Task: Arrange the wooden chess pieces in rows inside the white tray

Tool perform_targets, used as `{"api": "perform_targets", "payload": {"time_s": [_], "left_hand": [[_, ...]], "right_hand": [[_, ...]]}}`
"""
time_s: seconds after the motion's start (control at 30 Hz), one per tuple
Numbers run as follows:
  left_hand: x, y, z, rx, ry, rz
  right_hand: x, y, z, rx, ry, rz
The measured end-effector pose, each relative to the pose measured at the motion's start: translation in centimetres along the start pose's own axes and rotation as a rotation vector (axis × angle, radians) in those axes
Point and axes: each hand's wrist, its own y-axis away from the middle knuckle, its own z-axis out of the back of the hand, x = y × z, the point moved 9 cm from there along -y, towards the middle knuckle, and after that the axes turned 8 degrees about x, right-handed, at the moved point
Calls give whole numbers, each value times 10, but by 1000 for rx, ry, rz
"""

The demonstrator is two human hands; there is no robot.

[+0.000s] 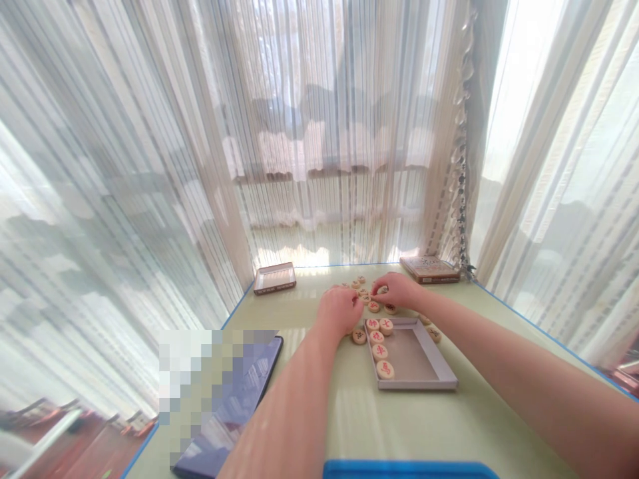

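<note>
Beyond the box tray, round wooden Chinese chess pieces (373, 307) lie scattered on the pale green table. My left hand (341, 309) is over the left side of this group, its fingers curled and mostly hidden behind the knuckles. From the right, my right hand (398, 291) reaches in with thumb and fingers pinched together on a piece at the middle of the group; little of that piece shows. An open shallow box tray (417, 384) stands nearer to me. Several red-marked pieces (379, 351) sit along its left wall and far left corner.
A dark-edged tablet (234, 406), partly pixelated, lies at the left. Another shallow box part (275, 278) is at the far left, and a patterned box (430, 269) at the far right. A blue edge (409, 470) shows at the bottom. Sheer curtains (324, 133) hang behind the table.
</note>
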Motion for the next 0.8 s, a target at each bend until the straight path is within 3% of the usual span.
{"api": "perform_targets", "payload": {"time_s": [0.1, 0.2, 0.27, 0.37, 0.53, 0.8], "left_hand": [[-1, 1, 1, -16, -3, -12], [-1, 2, 3, -30, 3, -23], [-3, 3, 5, -42, 6, -43], [-5, 4, 6, -42, 4, -53], [-13, 5, 3, -23, 10, -82], [-15, 7, 3, -29, -25, -101]], "right_hand": [[5, -1, 3, -9, -29, 1], [13, 10, 21, -102, -54, -6], [20, 30, 40, -219, -82, -6], [30, 67, 52, -246, -124, 1], [35, 106, 42, -149, -223, 3], [35, 99, 20, 90, -133, 77]]}}
